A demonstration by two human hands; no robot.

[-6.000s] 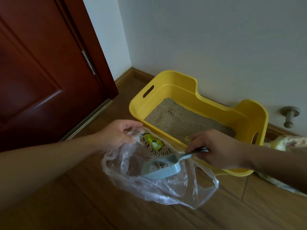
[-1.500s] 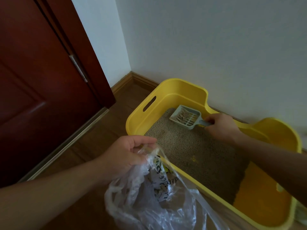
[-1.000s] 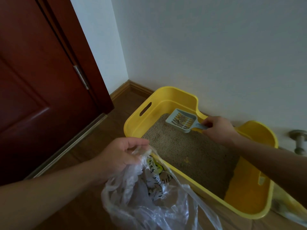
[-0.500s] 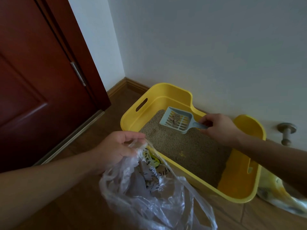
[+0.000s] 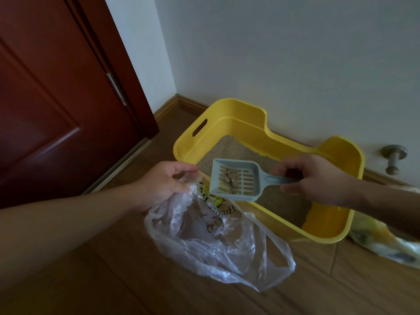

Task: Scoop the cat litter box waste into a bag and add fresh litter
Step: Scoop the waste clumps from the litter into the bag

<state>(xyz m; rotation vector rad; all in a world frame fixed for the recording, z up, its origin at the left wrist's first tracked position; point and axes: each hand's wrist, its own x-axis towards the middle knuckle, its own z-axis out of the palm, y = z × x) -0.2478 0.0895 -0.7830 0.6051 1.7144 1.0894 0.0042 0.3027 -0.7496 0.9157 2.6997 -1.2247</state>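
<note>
Wooden floor beside a white wall carried everything. Fingers of the right hand pinched the scoop handle. With clumps aboard, it had come from the far side of the litter box to its near rim, at the mouth of the bag. The left hand still gripped that mouth. The bag's print was unreadable.

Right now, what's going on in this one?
A person is cleaning a yellow plastic litter box on a wooden floor. The right hand grips the handle of a pale blue slotted plastic scoop carrying brownish clumps, held above the box's near rim. The left hand grips the mouth of a clear plastic bag just beside it. The clumps are not yet in the bag.
</note>
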